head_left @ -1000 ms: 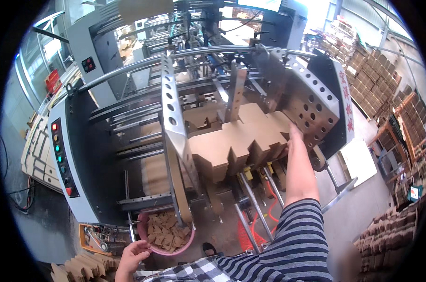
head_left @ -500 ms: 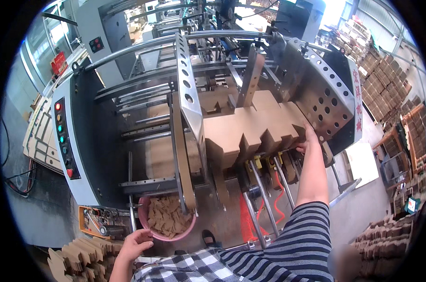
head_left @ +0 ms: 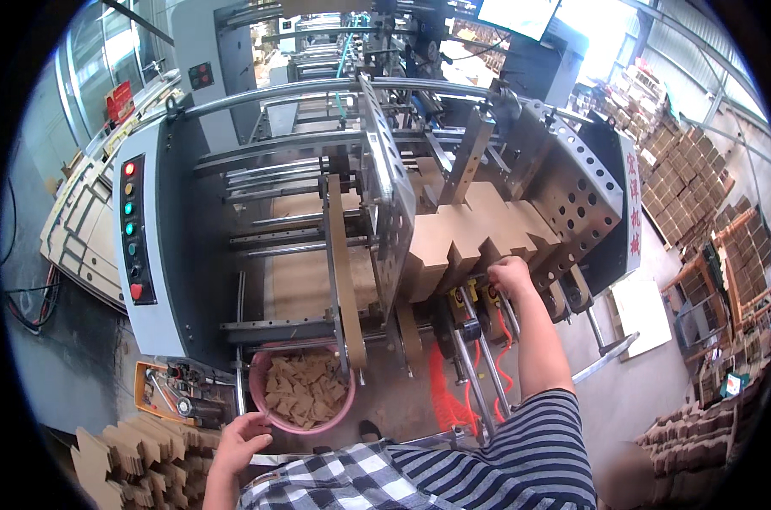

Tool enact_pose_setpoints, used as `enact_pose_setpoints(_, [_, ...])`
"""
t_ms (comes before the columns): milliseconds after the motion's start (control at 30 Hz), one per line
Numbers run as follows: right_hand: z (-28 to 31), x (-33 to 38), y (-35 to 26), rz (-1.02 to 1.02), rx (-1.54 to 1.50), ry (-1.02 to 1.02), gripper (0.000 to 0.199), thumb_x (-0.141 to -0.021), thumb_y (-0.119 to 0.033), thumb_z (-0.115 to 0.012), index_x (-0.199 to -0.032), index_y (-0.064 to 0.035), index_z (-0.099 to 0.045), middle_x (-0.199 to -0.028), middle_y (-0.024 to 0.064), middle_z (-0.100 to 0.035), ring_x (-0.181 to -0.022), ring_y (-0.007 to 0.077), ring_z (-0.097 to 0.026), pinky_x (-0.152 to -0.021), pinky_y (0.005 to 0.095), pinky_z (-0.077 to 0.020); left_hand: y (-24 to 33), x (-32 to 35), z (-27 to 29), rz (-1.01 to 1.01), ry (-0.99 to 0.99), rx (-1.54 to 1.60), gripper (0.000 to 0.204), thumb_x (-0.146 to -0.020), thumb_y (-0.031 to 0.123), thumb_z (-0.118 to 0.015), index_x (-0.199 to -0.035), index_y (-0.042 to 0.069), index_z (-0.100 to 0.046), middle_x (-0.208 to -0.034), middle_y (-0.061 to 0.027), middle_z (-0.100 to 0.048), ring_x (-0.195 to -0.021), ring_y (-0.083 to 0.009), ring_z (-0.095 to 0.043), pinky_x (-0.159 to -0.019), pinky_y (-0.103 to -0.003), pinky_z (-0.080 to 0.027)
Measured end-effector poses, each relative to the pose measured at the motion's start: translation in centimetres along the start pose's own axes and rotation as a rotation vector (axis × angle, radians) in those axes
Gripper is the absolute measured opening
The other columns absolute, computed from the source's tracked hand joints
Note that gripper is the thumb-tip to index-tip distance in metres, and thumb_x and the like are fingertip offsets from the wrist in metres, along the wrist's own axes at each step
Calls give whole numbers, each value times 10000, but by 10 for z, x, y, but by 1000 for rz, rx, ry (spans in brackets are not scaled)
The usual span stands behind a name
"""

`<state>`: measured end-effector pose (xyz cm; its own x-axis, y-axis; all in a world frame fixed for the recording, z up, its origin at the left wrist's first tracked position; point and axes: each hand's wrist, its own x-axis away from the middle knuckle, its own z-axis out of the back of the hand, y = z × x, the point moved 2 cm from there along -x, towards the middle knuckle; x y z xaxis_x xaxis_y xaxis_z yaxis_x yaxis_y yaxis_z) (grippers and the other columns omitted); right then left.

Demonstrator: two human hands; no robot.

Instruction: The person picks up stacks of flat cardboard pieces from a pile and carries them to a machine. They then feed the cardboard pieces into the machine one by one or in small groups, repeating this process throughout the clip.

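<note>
A stack of die-cut brown cardboard blanks (head_left: 462, 231) with a notched front edge sits in the machine between perforated metal side plates. My right hand (head_left: 510, 274) is at the front edge of this stack, its fingers curled closed against a notch. Whatever is between those fingers is hidden. Down at the lower left, my left hand (head_left: 243, 442) hangs free with thumb and fingers apart, holding nothing. Next to it stands a pink basin (head_left: 261, 409) filled with small cardboard scraps (head_left: 305, 389).
A panel of coloured buttons (head_left: 135, 229) is on the machine's left side. Below the stack run metal rods (head_left: 466, 357) and red coiled air hoses (head_left: 445, 395). More cardboard blanks (head_left: 139, 455) stand at lower left, and piles of cardboard (head_left: 683, 178) rise at the right.
My right hand has moved left along the stack's front edge, from its right corner toward the middle, and its fingers have closed. My left hand stays put. The view has shifted slightly.
</note>
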<state>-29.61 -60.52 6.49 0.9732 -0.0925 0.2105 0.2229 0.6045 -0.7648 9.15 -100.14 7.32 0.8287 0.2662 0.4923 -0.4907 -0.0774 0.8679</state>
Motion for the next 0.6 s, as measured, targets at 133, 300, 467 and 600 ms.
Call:
enact_pose_setpoints(133, [13, 35, -86, 136, 296, -86, 168, -653, -145, -580, -690, 19, -574, -585, 72, -567, -474, 133, -531, -433, 251, -415, -4, 35, 10, -196, 39, -77, 475, -628, 35, -640, -1066, 16, -459, -953, -99, -536, -877, -167, -519, -774, -292, -415])
enact_pose_setpoints(300, [5, 148, -229, 819, -218, -201, 130, -706, -139, -528, -692, -13, -552, -604, 45, -551, -535, 95, -517, -474, 201, -388, 28, 86, 22, -560, 96, -284, 473, -653, 123, -631, -1087, 35, -462, -1007, -94, -535, -909, -185, -517, -800, -285, -396])
enact_pose_setpoints(467, [-112, 271, -300, 1129, -210, -857, 154, -719, -122, -528, -784, 13, -561, -685, 65, -575, -612, 106, -536, -558, 207, -413, 44, 189, 31, -858, 155, -280, 463, -670, 136, -632, -1088, 31, -464, -1070, -112, -495, -988, -224, -468, -846, -294, -358])
enact_pose_setpoints(600, [-242, 357, -316, 1178, -79, -1194, 294, -731, -190, -545, -909, 45, -548, -760, 77, -582, -661, 121, -546, -580, 223, -429, 35, 265, 49, -955, 565, -219, 360, -663, 108, -638, -981, -18, -528, -972, -136, -545, -906, -216, -518, -825, -291, -380])
